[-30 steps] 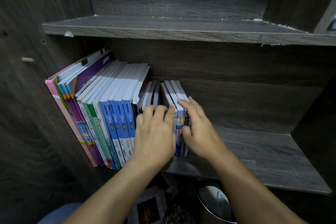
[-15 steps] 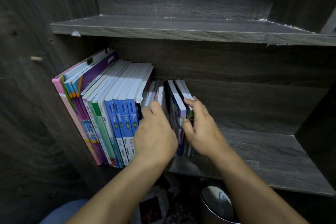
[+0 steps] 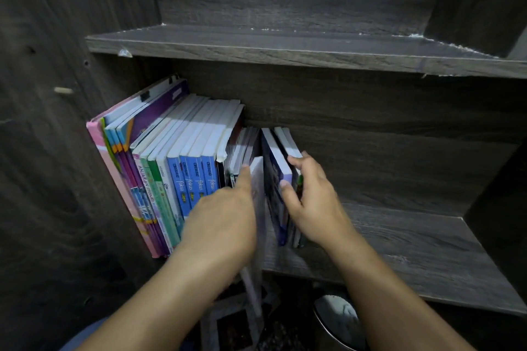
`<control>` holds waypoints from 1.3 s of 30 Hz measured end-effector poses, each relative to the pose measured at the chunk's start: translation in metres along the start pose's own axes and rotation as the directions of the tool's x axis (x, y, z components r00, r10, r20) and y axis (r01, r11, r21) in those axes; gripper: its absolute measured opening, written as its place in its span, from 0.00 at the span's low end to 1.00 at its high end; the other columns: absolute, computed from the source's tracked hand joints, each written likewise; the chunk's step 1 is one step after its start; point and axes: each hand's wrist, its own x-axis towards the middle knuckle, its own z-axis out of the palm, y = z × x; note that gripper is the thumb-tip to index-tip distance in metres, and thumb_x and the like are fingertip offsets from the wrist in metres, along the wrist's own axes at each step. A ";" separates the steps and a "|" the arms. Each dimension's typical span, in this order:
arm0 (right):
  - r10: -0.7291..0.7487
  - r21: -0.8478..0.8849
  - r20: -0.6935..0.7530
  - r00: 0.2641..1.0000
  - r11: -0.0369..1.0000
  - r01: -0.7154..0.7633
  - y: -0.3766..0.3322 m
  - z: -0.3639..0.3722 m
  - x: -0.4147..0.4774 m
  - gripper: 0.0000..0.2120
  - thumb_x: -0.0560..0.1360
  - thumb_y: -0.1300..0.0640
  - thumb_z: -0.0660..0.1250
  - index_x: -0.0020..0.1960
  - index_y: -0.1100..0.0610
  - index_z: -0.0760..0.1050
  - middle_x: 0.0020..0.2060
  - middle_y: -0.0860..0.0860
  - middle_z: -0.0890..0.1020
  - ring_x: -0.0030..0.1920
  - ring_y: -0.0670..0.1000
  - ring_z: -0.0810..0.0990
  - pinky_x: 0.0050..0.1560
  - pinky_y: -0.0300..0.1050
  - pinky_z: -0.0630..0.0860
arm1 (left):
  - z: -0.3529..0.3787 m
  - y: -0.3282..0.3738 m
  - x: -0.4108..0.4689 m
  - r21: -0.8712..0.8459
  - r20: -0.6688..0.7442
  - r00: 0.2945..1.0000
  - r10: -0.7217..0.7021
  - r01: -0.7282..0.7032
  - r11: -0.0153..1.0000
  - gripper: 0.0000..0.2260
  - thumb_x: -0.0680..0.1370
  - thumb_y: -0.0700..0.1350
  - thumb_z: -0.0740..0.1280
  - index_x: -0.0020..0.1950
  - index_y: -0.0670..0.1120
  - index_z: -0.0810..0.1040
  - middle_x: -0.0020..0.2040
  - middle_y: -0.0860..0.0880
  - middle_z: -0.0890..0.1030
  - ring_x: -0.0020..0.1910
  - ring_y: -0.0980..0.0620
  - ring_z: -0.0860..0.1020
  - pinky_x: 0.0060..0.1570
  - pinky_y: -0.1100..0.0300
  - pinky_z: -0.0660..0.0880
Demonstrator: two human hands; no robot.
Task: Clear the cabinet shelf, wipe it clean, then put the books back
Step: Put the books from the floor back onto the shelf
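Note:
Several upright books (image 3: 182,179) lean left at the left end of the grey wooden cabinet shelf (image 3: 399,251). My left hand (image 3: 222,222) holds a thin pale book (image 3: 258,177), blurred, whose lower end sticks out past the shelf's front edge. My right hand (image 3: 313,202) grips the last few books at the right end of the row. Its thumb lies on the spine of a dark blue book (image 3: 275,168) and its fingers curl over their far side. A narrow gap separates the pale book from the blue one.
The right half of the shelf is bare wood. An upper shelf (image 3: 285,51) hangs close above the books. The cabinet's left wall has a wooden peg (image 3: 63,90). Below the shelf stand a round metal container (image 3: 339,319) and patterned clutter on the floor.
My left hand has drawn the thin pale book forward out of the row. My right hand stays on the right-end books, and the gap beside them has widened.

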 end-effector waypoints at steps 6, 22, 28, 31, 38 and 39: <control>-0.032 -0.083 0.059 0.998 0.996 0.036 -0.018 0.018 0.004 0.29 0.75 0.45 0.68 0.70 0.52 0.63 0.78 0.51 0.51 0.76 0.51 0.54 0.68 0.46 0.62 | -0.033 -0.033 -0.023 0.149 0.053 0.991 0.126 -0.133 0.980 0.38 0.75 0.42 0.63 0.77 0.60 0.45 0.50 0.50 0.77 0.46 0.49 0.75 0.46 0.55 0.76; -0.132 -0.066 0.054 0.990 0.989 0.136 -0.022 0.037 0.015 0.17 0.77 0.47 0.66 0.66 0.39 0.73 0.78 0.47 0.54 0.77 0.49 0.53 0.69 0.53 0.66 | -0.031 -0.050 -0.010 0.214 0.064 0.997 0.052 -0.065 0.975 0.37 0.76 0.40 0.61 0.78 0.62 0.45 0.61 0.50 0.77 0.56 0.47 0.76 0.53 0.52 0.78; -0.079 0.002 -0.229 0.970 0.997 0.082 -0.008 0.036 0.016 0.15 0.69 0.53 0.76 0.55 0.49 0.82 0.70 0.51 0.71 0.68 0.53 0.72 0.62 0.55 0.75 | -0.036 -0.044 -0.019 0.176 0.055 0.993 0.100 -0.108 0.979 0.38 0.77 0.38 0.60 0.77 0.63 0.43 0.53 0.51 0.77 0.45 0.53 0.77 0.45 0.55 0.80; -0.045 -0.003 -0.352 0.935 0.999 0.048 -0.002 0.034 0.017 0.13 0.67 0.59 0.76 0.51 0.53 0.83 0.65 0.52 0.76 0.62 0.53 0.76 0.58 0.53 0.77 | -0.039 -0.041 -0.022 0.148 0.038 0.988 0.150 -0.154 0.977 0.36 0.77 0.42 0.60 0.77 0.63 0.43 0.49 0.53 0.77 0.45 0.52 0.77 0.45 0.54 0.79; -0.043 -0.023 -0.400 0.915 0.999 0.037 0.012 0.023 0.015 0.13 0.66 0.60 0.76 0.51 0.56 0.82 0.60 0.50 0.78 0.61 0.49 0.77 0.59 0.50 0.78 | -0.031 -0.025 -0.012 0.118 -0.106 0.986 0.130 -0.117 0.986 0.38 0.78 0.41 0.61 0.78 0.59 0.39 0.38 0.52 0.70 0.38 0.52 0.73 0.34 0.57 0.70; -0.046 -0.026 -0.396 0.917 0.999 0.039 0.012 0.023 0.015 0.14 0.66 0.60 0.76 0.51 0.56 0.82 0.60 0.50 0.78 0.61 0.49 0.77 0.59 0.49 0.77 | -0.030 -0.024 -0.009 0.103 -0.122 0.984 0.132 -0.120 0.987 0.38 0.78 0.42 0.61 0.78 0.59 0.39 0.38 0.52 0.70 0.38 0.51 0.73 0.33 0.57 0.69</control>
